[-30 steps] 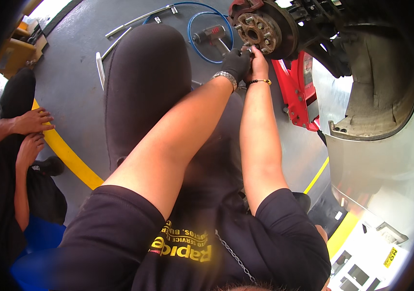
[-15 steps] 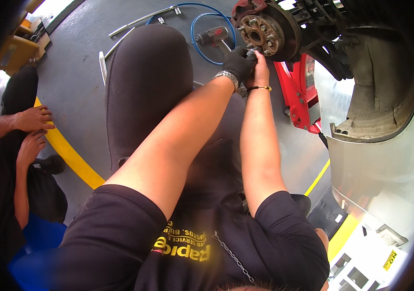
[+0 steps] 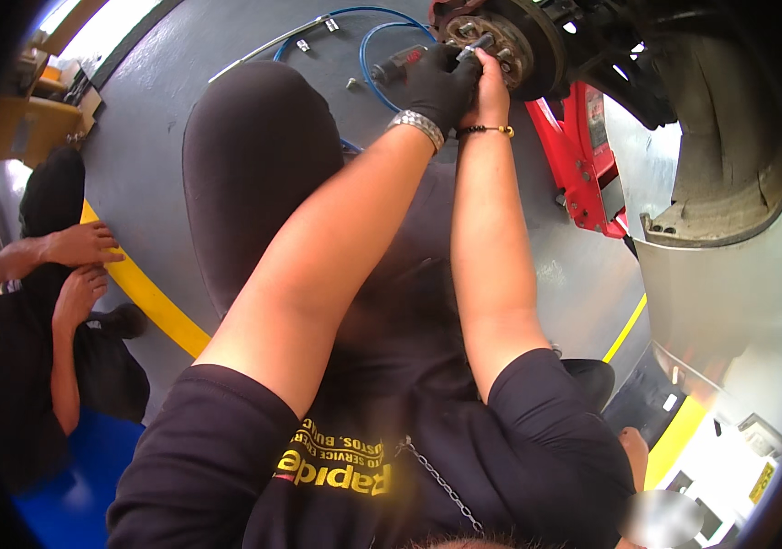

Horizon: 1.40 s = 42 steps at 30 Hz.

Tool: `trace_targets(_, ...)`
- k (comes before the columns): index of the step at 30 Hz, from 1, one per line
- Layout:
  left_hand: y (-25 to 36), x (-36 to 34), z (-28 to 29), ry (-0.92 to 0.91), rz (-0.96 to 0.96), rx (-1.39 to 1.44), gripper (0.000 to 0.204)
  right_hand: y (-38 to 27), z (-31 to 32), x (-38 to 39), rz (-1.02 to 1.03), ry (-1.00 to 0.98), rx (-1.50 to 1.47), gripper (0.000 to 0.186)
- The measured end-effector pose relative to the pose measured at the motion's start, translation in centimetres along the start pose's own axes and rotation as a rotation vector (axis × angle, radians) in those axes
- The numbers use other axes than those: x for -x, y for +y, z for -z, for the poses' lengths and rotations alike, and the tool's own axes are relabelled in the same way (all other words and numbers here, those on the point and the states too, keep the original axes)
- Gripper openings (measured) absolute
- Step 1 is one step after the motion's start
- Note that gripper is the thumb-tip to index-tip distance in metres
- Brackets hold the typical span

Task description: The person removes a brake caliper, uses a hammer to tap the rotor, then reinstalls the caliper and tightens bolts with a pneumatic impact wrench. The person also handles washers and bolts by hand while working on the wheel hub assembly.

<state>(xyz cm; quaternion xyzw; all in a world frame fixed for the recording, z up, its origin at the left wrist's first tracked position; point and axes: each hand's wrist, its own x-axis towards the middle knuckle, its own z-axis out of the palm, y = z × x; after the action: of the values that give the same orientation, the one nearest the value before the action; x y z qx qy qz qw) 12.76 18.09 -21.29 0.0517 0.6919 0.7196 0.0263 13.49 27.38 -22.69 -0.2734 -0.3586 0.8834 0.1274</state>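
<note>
My left hand (image 3: 439, 92), in a black glove with a metal watch at the wrist, is closed against my bare right hand (image 3: 490, 90). Between their fingertips they grip a small silver cylindrical metal piece (image 3: 477, 45), its exact kind hard to tell. The piece points at the rusty wheel hub (image 3: 501, 41), which has studs around it and a brake disc (image 3: 546, 46) behind. Whether it touches a stud I cannot tell. The fingers partly cover each other. Left of my gloved hand, an impact wrench (image 3: 398, 64) lies on the floor, partly hidden.
A blue air hose (image 3: 365, 46) curls around the wrench. Beside the hub stands a red jack (image 3: 578, 165), near the car's fender (image 3: 720, 284). A long metal bar (image 3: 263, 48) lies beyond my knee. At the left, a co-worker's hands (image 3: 81, 245) rest near a yellow floor line.
Both hands have moved up, closer to the hub's face, with the metal piece now showing above the fingertips. The view has shifted slightly. The co-worker's hands remain much the same.
</note>
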Motion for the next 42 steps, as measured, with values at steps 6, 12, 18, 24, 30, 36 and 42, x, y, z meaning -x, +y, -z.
trace_targets(6, -1.1, -1.4, -0.8, -0.069, 0.108, 0.235, 0.036, -0.1, -1.2, 0.6, 0.102, 0.083, 0.056, 0.032)
trace_targets(12, -2.4, -3.1, 0.4, -0.079, -0.509, -0.363, 0.038, -0.5, -1.3, 0.5, 0.022, -0.060, -0.038, 0.039)
trace_targets(18, -0.2, -1.4, -0.2, -0.062, -0.042, -0.208, 0.039, -0.6, 1.5, -2.6, 0.067, -0.082, -0.001, 0.040)
trace_targets(24, -1.7, -2.2, 0.1, -0.060, -0.281, -0.015, 0.043, 0.1, -1.3, -0.8, 0.101, -0.037, -0.004, 0.041)
trace_targets(30, -1.9, -2.2, -1.3, -0.140, -0.096, -0.199, 0.044, -1.7, 0.5, -2.2, 0.045, -0.081, -0.003, 0.033)
trace_targets(36, -3.1, -2.8, -0.7, -0.140, 0.096, 0.229, 0.042, -0.4, -3.2, 0.5, 0.052, 0.094, 0.061, 0.034)
trace_targets(42, -3.4, -1.9, -1.1, 0.031, -0.377, -0.042, 0.042, 0.1, -1.5, -1.9, 0.212, 0.029, 0.006, 0.030)
